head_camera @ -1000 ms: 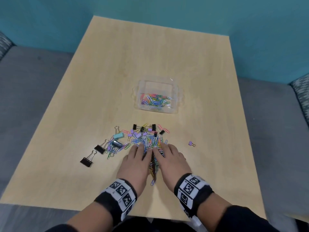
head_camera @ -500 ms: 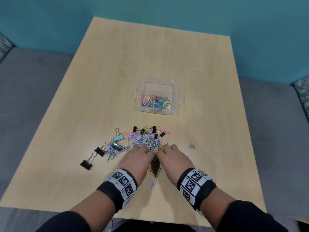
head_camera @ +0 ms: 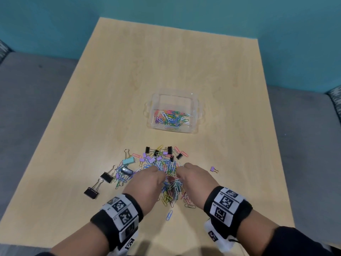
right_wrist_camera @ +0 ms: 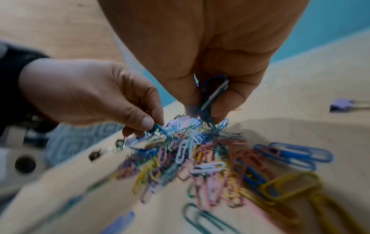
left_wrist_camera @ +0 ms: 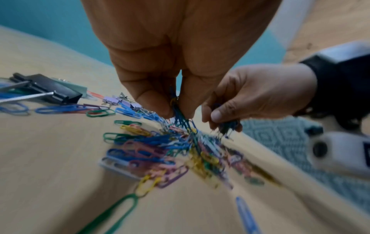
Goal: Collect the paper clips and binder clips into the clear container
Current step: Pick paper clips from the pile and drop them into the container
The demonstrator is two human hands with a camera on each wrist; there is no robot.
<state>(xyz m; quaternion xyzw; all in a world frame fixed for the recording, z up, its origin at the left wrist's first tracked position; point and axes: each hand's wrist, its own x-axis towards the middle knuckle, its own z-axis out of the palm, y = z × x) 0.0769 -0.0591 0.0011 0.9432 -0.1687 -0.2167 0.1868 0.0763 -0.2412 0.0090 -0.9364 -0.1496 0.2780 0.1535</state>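
A heap of coloured paper clips (head_camera: 170,183) lies near the table's front edge, with black, lilac and mint binder clips (head_camera: 129,161) scattered to its left and behind it. My left hand (head_camera: 162,177) pinches a bunch of paper clips (left_wrist_camera: 181,118) just above the heap. My right hand (head_camera: 178,177) pinches another bunch (right_wrist_camera: 210,98) beside it. Tangled clips trail down from both hands to the heap. The clear container (head_camera: 195,115) stands farther back, holding a layer of paper clips.
A single lilac binder clip (head_camera: 213,169) lies to the right of my hands. Two black binder clips (head_camera: 92,191) sit at the left. The wooden table (head_camera: 129,80) ends close behind my wrists; grey seating flanks it.
Both hands went from lying flat on the heap to curling their fingers, and now they are lifted slightly with paper clips pinched in each.
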